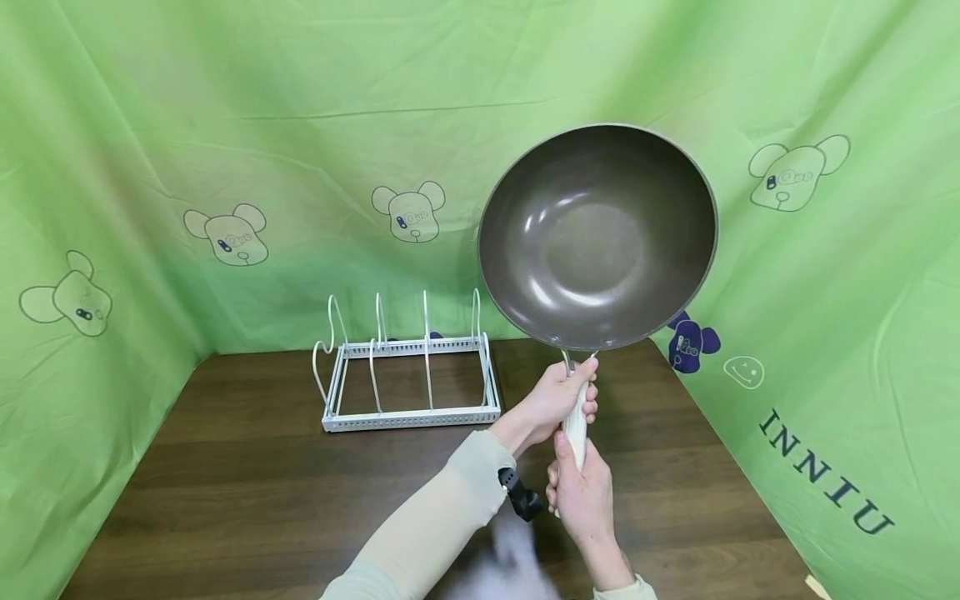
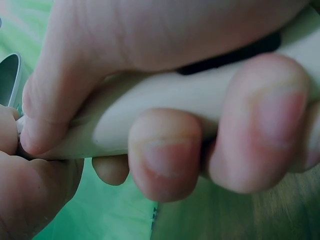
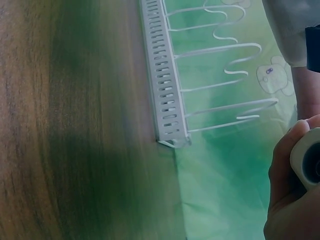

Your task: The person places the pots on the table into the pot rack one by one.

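A large wok (image 1: 600, 233) with a dark brown inside is held up over the table, its open side facing me. My left hand (image 1: 553, 398) grips its cream-coloured handle (image 1: 575, 432) close to the pan. Lower down, my right hand (image 1: 585, 492) grips the same handle near its end. In the left wrist view, fingers (image 2: 165, 155) curl round the pale handle (image 2: 120, 112). The right wrist view shows the handle's rounded end (image 3: 304, 152) at the right edge. To the wok's left, a white wire rack (image 1: 411, 418) with upright dividers stands on the table.
The brown wooden table (image 1: 247, 492) is bordered by green cloth (image 1: 315, 133) printed with bear heads at the back and sides. A black strapped device (image 1: 520, 496) is on my left wrist. A blurred whitish shape (image 1: 502, 567) shows at the bottom.
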A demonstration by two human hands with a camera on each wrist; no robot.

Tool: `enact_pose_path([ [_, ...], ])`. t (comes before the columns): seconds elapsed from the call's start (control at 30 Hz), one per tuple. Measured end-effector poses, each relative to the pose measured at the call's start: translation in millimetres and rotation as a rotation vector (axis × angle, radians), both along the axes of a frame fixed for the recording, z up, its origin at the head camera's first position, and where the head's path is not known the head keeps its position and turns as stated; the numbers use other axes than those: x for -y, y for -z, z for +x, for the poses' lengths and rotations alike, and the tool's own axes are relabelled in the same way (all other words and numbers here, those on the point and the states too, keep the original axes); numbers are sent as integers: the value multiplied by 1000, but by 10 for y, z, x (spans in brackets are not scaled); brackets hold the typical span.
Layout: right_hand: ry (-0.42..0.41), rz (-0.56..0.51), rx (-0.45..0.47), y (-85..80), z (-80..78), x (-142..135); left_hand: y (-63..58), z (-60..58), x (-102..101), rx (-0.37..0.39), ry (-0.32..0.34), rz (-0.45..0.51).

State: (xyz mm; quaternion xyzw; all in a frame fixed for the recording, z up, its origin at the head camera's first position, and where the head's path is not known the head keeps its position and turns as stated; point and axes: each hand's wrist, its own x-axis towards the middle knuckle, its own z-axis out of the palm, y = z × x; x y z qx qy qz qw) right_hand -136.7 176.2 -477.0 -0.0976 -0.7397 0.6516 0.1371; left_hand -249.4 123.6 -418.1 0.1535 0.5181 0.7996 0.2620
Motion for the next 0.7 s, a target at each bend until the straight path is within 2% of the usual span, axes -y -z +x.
enact_pose_path([
  [0.37, -1, -9, 22, 12, -13, 7, 15, -8, 29, -1, 12, 25],
  [0.7, -19, -22, -22, -40, 4, 39, -15, -4, 38, 7, -4, 42],
])
